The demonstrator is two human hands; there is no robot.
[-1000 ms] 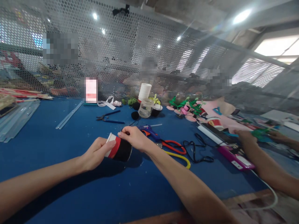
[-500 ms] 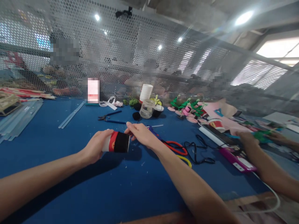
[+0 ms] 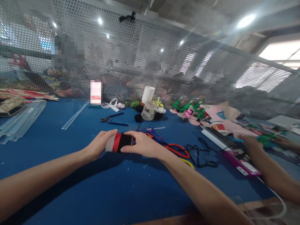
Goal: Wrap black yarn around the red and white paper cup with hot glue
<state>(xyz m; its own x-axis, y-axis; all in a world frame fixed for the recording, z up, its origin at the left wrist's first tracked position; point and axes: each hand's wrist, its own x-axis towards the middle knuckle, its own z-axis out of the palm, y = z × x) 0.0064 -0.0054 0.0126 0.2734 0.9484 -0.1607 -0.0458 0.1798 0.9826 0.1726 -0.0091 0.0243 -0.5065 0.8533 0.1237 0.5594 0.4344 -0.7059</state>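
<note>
Here, both hands close on a paper cup [image 3: 118, 142] lying on its side just above a blue tabletop [image 3: 93, 187]. The left hand [image 3: 99, 146] wraps the cup's white end, while the right hand [image 3: 142, 145] grips the end wrapped in matte black material; a red band runs between the two. Just behind the right hand lie a blue glue gun [image 3: 151, 132] and red-handled scissors [image 3: 179, 150], with a looped black cord [image 3: 201, 156] beside them. Farther back stand a clear, rounded glass jar [image 3: 149, 111], a stack of white cups [image 3: 148, 94] and a black pom-pom [image 3: 138, 117], with dark pliers [image 3: 112, 118] to their left. Flat translucent plastic strips [image 3: 21, 120] lie at the left edge. At right, another person's forearm [image 3: 267, 168] rests near a magenta case [image 3: 241, 165]. A perforated metal screen [image 3: 140, 62] backs the tabletop.
</note>
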